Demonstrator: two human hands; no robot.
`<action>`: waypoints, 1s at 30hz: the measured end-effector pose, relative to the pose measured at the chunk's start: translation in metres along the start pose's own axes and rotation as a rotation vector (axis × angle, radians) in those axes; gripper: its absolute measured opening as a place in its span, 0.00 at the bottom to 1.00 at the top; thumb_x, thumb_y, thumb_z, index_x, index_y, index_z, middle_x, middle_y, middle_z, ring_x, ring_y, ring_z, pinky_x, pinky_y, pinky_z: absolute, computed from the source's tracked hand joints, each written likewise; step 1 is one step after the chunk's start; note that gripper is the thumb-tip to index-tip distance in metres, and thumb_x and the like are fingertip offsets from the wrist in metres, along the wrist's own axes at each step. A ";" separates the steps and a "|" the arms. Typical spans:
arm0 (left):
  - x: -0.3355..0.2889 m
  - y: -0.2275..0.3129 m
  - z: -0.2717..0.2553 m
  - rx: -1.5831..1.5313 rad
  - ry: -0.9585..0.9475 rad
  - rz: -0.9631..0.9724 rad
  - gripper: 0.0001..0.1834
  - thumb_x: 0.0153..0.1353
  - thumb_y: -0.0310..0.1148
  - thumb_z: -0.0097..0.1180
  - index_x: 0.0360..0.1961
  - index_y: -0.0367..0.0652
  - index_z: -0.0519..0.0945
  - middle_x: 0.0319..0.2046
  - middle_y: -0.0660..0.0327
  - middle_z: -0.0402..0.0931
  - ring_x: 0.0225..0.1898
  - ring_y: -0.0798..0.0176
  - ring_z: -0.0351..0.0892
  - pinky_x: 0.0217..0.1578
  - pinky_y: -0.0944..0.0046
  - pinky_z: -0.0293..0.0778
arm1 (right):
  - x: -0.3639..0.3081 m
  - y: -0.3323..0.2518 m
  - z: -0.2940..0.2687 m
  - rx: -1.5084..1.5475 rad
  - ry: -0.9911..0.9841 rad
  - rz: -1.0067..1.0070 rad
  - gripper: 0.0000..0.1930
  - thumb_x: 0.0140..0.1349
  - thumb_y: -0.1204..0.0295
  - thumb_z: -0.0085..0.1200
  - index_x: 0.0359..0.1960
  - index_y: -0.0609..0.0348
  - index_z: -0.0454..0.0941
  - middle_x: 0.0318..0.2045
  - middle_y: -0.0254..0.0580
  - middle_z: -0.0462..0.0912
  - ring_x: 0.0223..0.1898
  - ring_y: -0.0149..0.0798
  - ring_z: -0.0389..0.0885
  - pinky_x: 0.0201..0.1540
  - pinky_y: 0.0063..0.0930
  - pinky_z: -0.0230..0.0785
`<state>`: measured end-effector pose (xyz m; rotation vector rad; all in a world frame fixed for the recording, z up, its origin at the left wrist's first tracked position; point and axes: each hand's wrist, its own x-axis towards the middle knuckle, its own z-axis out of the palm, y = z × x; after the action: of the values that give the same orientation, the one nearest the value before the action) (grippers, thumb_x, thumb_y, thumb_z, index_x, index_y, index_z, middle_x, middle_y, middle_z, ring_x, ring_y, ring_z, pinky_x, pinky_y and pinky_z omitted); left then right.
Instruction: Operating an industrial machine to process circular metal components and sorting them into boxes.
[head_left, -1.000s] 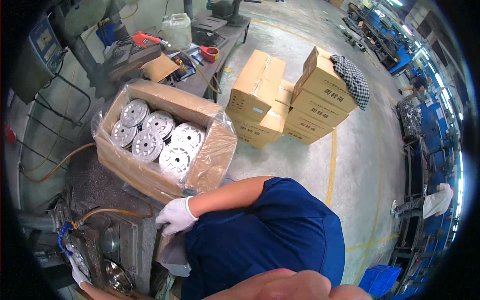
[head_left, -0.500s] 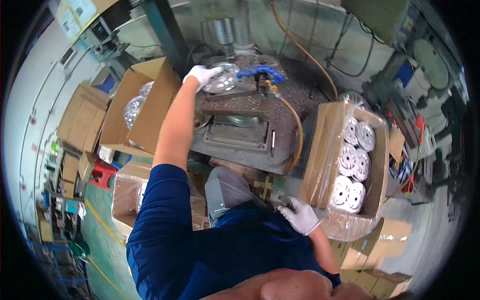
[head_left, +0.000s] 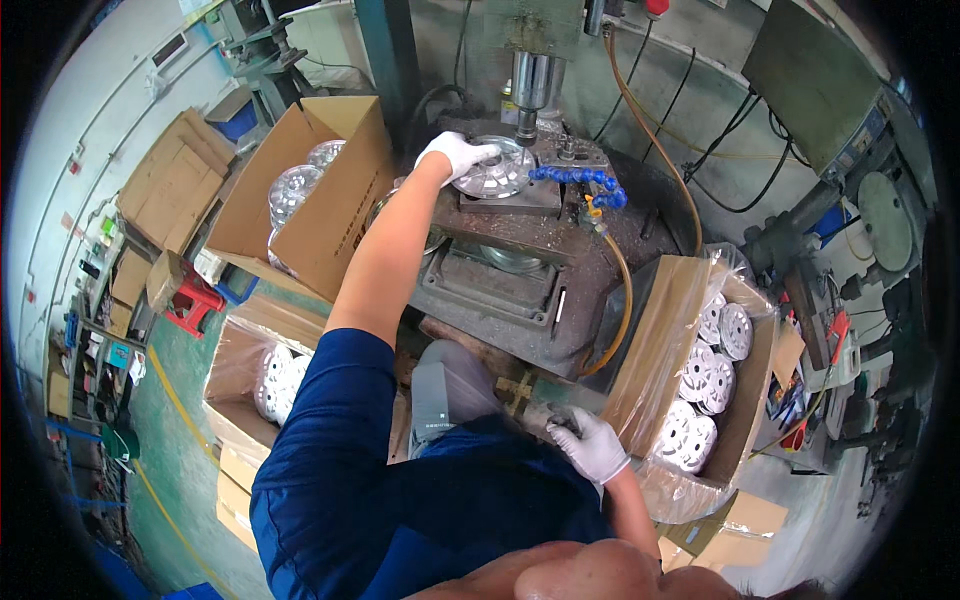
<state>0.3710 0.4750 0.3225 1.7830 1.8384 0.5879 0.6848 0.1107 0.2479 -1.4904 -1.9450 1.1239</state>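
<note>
My left hand (head_left: pixel 460 157), in a white glove, reaches forward and grips the left rim of a shiny round metal disc (head_left: pixel 503 172). The disc lies on the block of a drill press, with the steel spindle (head_left: pixel 532 85) rising close behind it. A blue jointed coolant hose (head_left: pixel 580 177) points at the disc's right side. Down by my lap is my right hand (head_left: pixel 592 448), also gloved, its fingers curled together. Something small and dark may be at those fingertips, but I cannot make it out.
On the right stands a plastic-lined carton (head_left: pixel 640 345) with stacked metal discs (head_left: pixel 715 380). A tall carton (head_left: pixel 345 215) at the left holds more shiny discs (head_left: pixel 293 190), and a lower lined carton (head_left: pixel 225 385) holds others. An orange-brown hose (head_left: pixel 627 300) curves across the machine table's right side.
The whole view has shifted, so the machine appears farther right. My left hand remains at the disc, which now shows more sharply below the spindle. My right hand stays near my lap, fingers curled.
</note>
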 end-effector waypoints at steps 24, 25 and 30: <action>0.022 -0.019 0.011 -0.054 0.085 0.050 0.49 0.46 0.63 0.63 0.52 0.23 0.75 0.45 0.42 0.79 0.44 0.53 0.80 0.46 0.60 0.73 | -0.014 0.015 -0.011 0.012 0.055 0.108 0.18 0.62 0.62 0.57 0.49 0.60 0.76 0.41 0.55 0.82 0.44 0.54 0.81 0.47 0.38 0.73; 0.013 -0.010 0.010 -0.052 0.081 0.057 0.49 0.46 0.63 0.63 0.52 0.23 0.75 0.45 0.42 0.79 0.44 0.53 0.80 0.46 0.60 0.73 | -0.015 0.016 -0.010 0.016 0.063 0.111 0.18 0.62 0.62 0.57 0.49 0.60 0.76 0.41 0.55 0.82 0.44 0.54 0.81 0.47 0.38 0.73; -0.009 -0.001 0.013 -0.303 0.441 -0.068 0.50 0.47 0.66 0.59 0.53 0.26 0.74 0.52 0.42 0.76 0.55 0.47 0.75 0.56 0.58 0.69 | -0.018 0.005 -0.020 -0.082 0.063 0.079 0.19 0.62 0.62 0.57 0.50 0.59 0.75 0.41 0.56 0.82 0.45 0.55 0.81 0.47 0.40 0.73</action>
<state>0.3786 0.4652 0.3123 1.4644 1.9453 1.2395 0.7084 0.1009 0.2571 -1.6395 -1.9253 1.0276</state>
